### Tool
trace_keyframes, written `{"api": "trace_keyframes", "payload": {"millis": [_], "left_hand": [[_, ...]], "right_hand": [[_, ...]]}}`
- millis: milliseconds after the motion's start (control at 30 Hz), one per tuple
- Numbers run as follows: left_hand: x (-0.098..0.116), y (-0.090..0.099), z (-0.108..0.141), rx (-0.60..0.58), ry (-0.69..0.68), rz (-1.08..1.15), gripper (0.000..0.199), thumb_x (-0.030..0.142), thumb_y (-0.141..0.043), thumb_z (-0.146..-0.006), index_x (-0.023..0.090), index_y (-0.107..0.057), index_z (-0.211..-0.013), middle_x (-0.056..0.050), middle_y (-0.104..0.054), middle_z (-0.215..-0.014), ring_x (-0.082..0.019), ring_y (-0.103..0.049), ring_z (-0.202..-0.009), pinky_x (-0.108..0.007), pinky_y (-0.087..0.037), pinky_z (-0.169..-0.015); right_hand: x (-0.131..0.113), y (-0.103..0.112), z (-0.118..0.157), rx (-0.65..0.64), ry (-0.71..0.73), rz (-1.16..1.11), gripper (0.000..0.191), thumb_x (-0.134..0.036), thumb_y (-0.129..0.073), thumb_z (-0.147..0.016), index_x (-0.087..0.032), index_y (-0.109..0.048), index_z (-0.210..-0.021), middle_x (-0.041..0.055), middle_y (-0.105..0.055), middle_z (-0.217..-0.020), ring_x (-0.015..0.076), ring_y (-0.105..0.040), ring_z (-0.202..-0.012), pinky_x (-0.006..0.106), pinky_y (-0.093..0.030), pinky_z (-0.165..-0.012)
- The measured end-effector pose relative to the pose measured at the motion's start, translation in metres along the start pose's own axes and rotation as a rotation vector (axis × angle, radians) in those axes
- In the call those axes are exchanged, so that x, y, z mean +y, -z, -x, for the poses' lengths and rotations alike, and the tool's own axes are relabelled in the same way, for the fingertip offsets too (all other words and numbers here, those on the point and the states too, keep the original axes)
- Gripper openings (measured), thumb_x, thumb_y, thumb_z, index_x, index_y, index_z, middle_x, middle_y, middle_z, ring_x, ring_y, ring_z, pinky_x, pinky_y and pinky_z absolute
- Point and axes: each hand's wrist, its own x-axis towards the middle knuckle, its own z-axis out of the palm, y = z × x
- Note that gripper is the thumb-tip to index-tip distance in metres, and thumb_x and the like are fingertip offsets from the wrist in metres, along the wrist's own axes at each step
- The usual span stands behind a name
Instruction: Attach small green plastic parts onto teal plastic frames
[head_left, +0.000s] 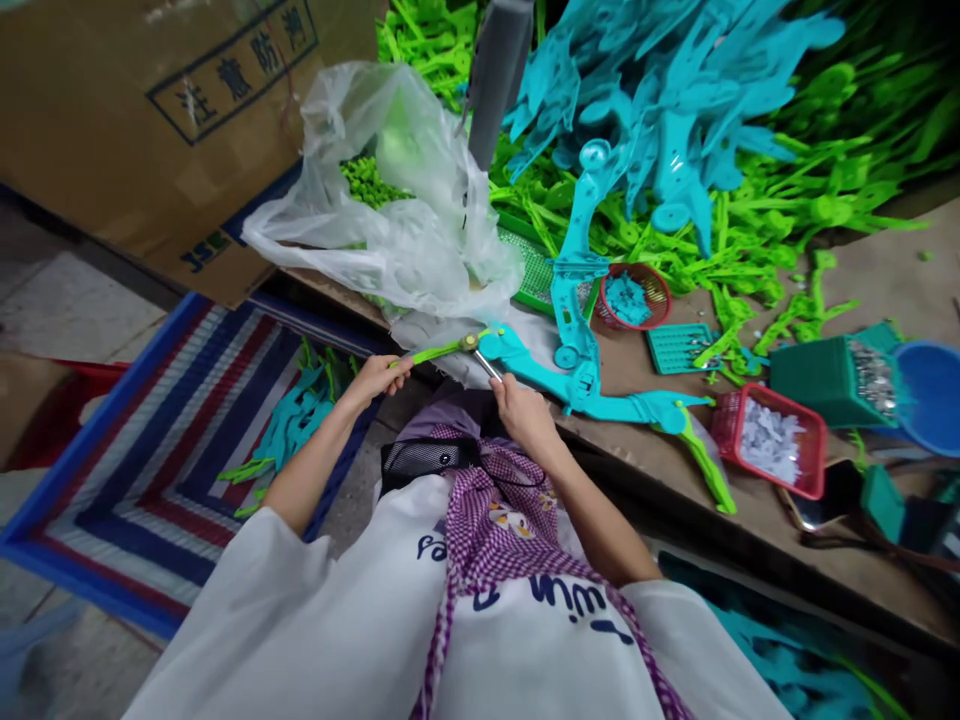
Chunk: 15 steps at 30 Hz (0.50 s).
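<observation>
My left hand (382,378) is closed around a narrow lime-green plastic arm (435,352), whose far end meets a blue plastic frame (536,377). My right hand (527,412) grips a slim metal rod (488,366) that slants up to the joint between the green arm and the frame. A brass-coloured round piece (469,343) shows at that joint; whether it belongs to the rod I cannot tell. The angular blue frame lies along the bench edge, one branch reaching up the bench. From its right end hangs a second green arm (701,462).
A clear plastic bag (420,235) of small green parts lies behind my hands. Beyond are piles of blue parts (675,110) and green parts (832,190). Red baskets (814,465) and a green bin (810,378) stand right. A striped, blue-rimmed container (180,500) and a carton (112,130) are left.
</observation>
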Motion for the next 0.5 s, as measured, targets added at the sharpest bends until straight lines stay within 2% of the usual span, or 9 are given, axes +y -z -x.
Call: {"api": "trace_keyframes", "payload": {"millis": [133,233,333,433,500], "left_hand": [[-0.002,0.002,-0.002,-0.006,-0.008,0.005,0.050,0.065,-0.065,-0.073,0.015,-0.062,-0.069,0.001,-0.054,-0.050,-0.008,-0.044,-0.038,-0.022,-0.028,-0.041],[-0.004,0.001,0.000,0.003,-0.018,-0.008,0.051,0.067,-0.062,-0.074,0.016,-0.062,-0.070,0.001,-0.055,-0.052,-0.008,-0.044,-0.039,-0.022,-0.029,-0.042],[-0.005,-0.003,0.002,0.034,-0.045,-0.015,0.052,0.068,-0.061,-0.075,0.016,-0.063,-0.073,0.002,-0.054,-0.053,-0.008,-0.044,-0.041,-0.022,-0.031,-0.044],[-0.005,-0.009,0.001,0.080,-0.070,0.032,0.051,0.066,-0.061,-0.075,0.015,-0.062,-0.079,0.003,-0.055,-0.056,-0.008,-0.045,-0.043,-0.022,-0.032,-0.045],[-0.003,-0.012,0.001,0.105,-0.061,0.087,0.049,0.064,-0.061,-0.077,0.016,-0.060,-0.085,0.002,-0.058,-0.060,-0.008,-0.047,-0.043,-0.022,-0.033,-0.045]], "right_hand": [[-0.014,-0.002,0.001,0.054,0.107,-0.078,0.044,-0.045,-0.021,-0.104,-0.016,-0.054,-0.109,0.0121,-0.070,-0.084,0.0243,-0.067,-0.076,0.027,-0.035,-0.066],[-0.021,-0.007,-0.006,-0.016,0.106,-0.060,0.043,-0.046,-0.026,-0.103,-0.015,-0.056,-0.111,0.0138,-0.070,-0.084,0.0252,-0.066,-0.076,0.028,-0.036,-0.066],[-0.016,-0.005,-0.007,-0.053,0.121,-0.090,0.040,-0.045,-0.029,-0.103,-0.018,-0.057,-0.110,0.0113,-0.069,-0.081,0.0252,-0.065,-0.076,0.029,-0.036,-0.067],[-0.017,0.010,0.002,-0.024,0.155,-0.260,0.034,-0.042,-0.031,-0.103,-0.020,-0.057,-0.101,0.0052,-0.064,-0.073,0.0216,-0.062,-0.070,0.027,-0.036,-0.067],[-0.035,0.021,0.005,0.023,0.242,-0.463,0.033,-0.042,-0.030,-0.103,-0.021,-0.055,-0.097,0.0023,-0.061,-0.073,0.0185,-0.059,-0.068,0.026,-0.037,-0.066]]}}
